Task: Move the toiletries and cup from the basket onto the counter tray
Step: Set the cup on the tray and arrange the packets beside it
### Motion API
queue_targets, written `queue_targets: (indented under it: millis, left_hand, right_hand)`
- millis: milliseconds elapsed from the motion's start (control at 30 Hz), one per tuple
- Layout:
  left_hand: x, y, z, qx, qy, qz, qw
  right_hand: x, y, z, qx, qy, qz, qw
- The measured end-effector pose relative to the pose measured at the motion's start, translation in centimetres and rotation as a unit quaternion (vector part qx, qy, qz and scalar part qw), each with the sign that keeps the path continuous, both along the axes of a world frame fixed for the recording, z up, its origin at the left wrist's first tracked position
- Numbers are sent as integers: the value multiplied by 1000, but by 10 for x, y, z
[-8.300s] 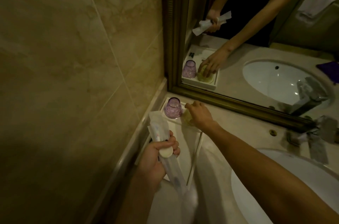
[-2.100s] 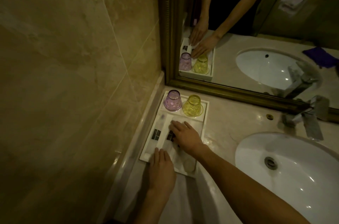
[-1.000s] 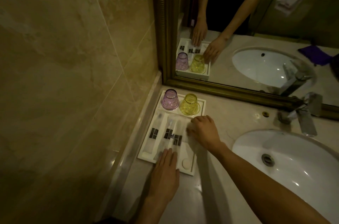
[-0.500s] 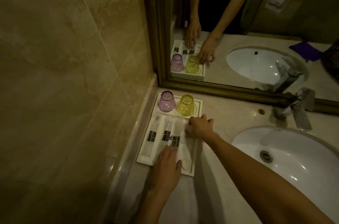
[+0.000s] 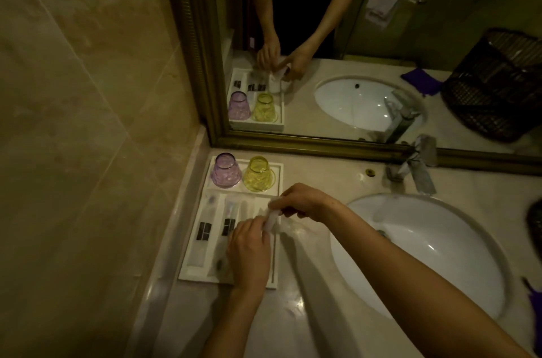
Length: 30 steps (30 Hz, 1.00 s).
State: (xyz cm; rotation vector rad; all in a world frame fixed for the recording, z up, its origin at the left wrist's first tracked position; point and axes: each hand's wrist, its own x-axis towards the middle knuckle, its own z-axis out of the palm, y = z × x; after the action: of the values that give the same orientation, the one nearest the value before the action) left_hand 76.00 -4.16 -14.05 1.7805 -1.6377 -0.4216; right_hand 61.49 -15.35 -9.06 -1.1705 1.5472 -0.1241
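Observation:
A white counter tray (image 5: 190,272) lies by the left wall. At its far end a purple cup (image 5: 225,170) and a yellow cup (image 5: 259,173) stand upside down. Clear toiletry packets with black labels (image 5: 204,231) lie lengthwise in the near section. Both hands meet over the tray's right side: my left hand (image 5: 249,252) and my right hand (image 5: 302,201) each pinch one small white packet (image 5: 270,219) between them, lifted slightly above the tray. The dark wire basket (image 5: 535,224) shows only as a sliver at the right edge.
A white oval sink (image 5: 434,243) fills the counter to the right, with a chrome tap (image 5: 416,170) behind it. A framed mirror (image 5: 322,143) runs along the back and reflects the basket and a purple cloth. A marble wall closes the left side.
Both hands were resting flat on the packets in the tray. Now they have come together over its right side and lifted a small white packet between the fingertips.

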Motion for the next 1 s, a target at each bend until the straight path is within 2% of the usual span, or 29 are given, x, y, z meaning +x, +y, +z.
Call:
queue_targets:
  millis: [67, 100, 167, 200, 267, 333, 400, 433, 500, 600, 667, 733, 800, 900, 1000]
  left_hand:
    - [-4, -4, 5, 56, 137, 57, 987]
    - [-5, -6, 5, 89, 222, 76, 968]
    - [-3, -13, 2, 153, 399, 109, 898]
    - [-1, -15, 1, 183, 459, 126, 860]
    - [4, -17, -7, 229, 503, 151, 819]
    - [8, -18, -18, 272, 517, 157, 796]
    - [11, -16, -24, 297, 527, 149, 782]
    - [12, -15, -25, 298, 521, 149, 786]
    - [12, -12, -25, 274, 460, 154, 830]
    - [17, 3, -23, 186, 235, 101, 949]
    - [20, 14, -29, 155, 80, 4, 985]
    - [20, 22, -35, 164, -10, -95, 982]
    - [14, 27, -41, 154, -69, -160, 973]
    - [4, 26, -43, 139, -122, -177, 967]
    - [1, 16, -46, 173, -151, -172, 958]
  right_hand:
    - [-6, 2, 2, -15, -5, -33, 999]
    - [-9, 2, 0, -31, -10, -49, 998]
    - [-16, 2, -5, -52, -25, -54, 997]
    - [-18, 2, -8, -48, -41, -46, 997]
    - [-21, 3, -15, -23, -84, -29, 996]
    - [-19, 4, -19, -14, -98, -8, 995]
    - [-12, 3, -24, -51, -74, 11, 996]
    - [-7, 2, -28, -82, -51, 9, 995]
    - [1, -2, -37, -126, 10, 0, 992]
    - [12, -8, -50, -150, 100, 21, 983]
    - [17, -8, -59, -178, 159, 51, 970]
    - [23, -4, -64, -221, 210, 74, 950]
    - [25, 2, -70, -307, 264, 101, 909]
    - [26, 11, -78, -433, 303, 168, 832]
    - [26, 13, -82, -461, 300, 243, 799]
